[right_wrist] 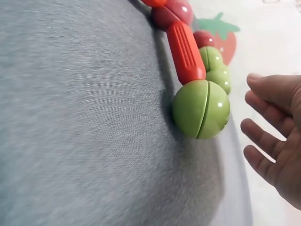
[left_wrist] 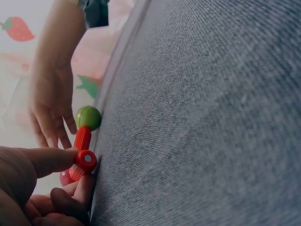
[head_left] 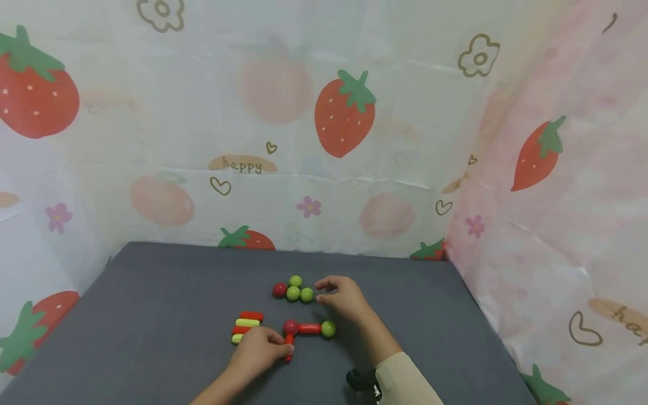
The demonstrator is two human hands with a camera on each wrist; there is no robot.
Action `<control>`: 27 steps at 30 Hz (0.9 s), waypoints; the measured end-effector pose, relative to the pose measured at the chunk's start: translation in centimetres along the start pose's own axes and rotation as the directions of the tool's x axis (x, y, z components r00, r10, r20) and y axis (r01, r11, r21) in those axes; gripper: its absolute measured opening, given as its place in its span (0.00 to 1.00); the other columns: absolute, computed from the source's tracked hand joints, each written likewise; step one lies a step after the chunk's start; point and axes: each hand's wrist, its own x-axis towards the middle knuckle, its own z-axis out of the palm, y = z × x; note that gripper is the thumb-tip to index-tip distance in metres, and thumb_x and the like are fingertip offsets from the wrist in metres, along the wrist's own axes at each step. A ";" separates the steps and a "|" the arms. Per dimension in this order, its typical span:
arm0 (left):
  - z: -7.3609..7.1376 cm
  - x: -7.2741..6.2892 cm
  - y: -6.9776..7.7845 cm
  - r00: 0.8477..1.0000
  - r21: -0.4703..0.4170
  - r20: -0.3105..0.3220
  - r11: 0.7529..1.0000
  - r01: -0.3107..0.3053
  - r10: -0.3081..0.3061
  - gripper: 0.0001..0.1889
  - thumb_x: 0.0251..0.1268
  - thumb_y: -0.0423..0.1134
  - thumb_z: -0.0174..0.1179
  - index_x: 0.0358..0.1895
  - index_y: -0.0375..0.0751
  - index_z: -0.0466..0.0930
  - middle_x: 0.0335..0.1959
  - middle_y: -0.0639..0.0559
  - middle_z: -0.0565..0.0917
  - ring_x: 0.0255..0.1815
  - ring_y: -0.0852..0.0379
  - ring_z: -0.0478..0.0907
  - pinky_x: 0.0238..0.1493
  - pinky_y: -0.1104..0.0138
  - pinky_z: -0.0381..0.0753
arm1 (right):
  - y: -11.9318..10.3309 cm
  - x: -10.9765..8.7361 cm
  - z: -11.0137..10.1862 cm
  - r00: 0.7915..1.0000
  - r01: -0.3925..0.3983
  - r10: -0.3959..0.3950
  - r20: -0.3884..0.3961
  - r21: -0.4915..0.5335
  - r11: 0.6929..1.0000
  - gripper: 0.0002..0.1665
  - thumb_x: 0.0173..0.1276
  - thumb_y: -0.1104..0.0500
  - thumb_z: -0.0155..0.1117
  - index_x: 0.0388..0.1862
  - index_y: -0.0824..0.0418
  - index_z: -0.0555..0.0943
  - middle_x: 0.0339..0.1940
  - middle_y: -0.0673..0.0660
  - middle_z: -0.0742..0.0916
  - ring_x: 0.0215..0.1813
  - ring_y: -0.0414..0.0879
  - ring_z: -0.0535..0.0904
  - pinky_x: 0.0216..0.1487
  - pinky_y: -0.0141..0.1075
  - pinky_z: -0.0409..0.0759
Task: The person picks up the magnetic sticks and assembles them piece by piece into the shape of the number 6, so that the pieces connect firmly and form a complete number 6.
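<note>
On the dark table lies an L-shaped piece of ball-and-rod toy: a red ball (head_left: 291,327) at the corner, a red rod (head_left: 310,328) running right to a green ball (head_left: 328,329), and a second red rod (head_left: 289,355) pointing toward the person. My left hand (head_left: 255,351) pinches this second rod between thumb and finger; its round end with a pale disc (left_wrist: 88,158) faces the left wrist camera. Beyond the piece, my right hand (head_left: 344,298) hovers with fingers spread and nothing in them, fingertips close to a loose green ball (head_left: 306,295).
Beside that ball sit two more green balls and a loose red ball (head_left: 279,290). Several red and yellow-green rods (head_left: 247,323) lie in a stack left of the piece, partly behind my left hand. Strawberry-printed cloth (head_left: 344,214) hangs round the table (head_left: 167,315).
</note>
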 end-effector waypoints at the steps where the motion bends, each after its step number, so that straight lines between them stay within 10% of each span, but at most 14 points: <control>1: 0.0 0.0 0.0 1.000 -0.002 0.003 1.000 -0.002 0.002 0.09 0.54 0.47 0.78 0.28 0.47 0.90 0.27 0.59 0.86 0.28 0.60 0.78 0.30 0.64 0.77 | 0.0 0.3 0.0 1.000 -0.007 0.007 0.006 0.007 1.000 0.18 0.67 0.57 0.74 0.55 0.55 0.87 0.51 0.48 0.88 0.60 0.53 0.80 0.56 0.51 0.80; 27: 0.2 0.1 0.2 1.000 0.007 -0.003 1.000 -0.005 0.005 0.10 0.54 0.47 0.77 0.24 0.48 0.88 0.21 0.59 0.83 0.24 0.59 0.75 0.26 0.65 0.71 | 0.1 3.1 2.0 0.994 -0.054 0.048 0.102 0.059 0.997 0.21 0.63 0.66 0.75 0.56 0.58 0.86 0.51 0.55 0.88 0.55 0.51 0.83 0.50 0.45 0.82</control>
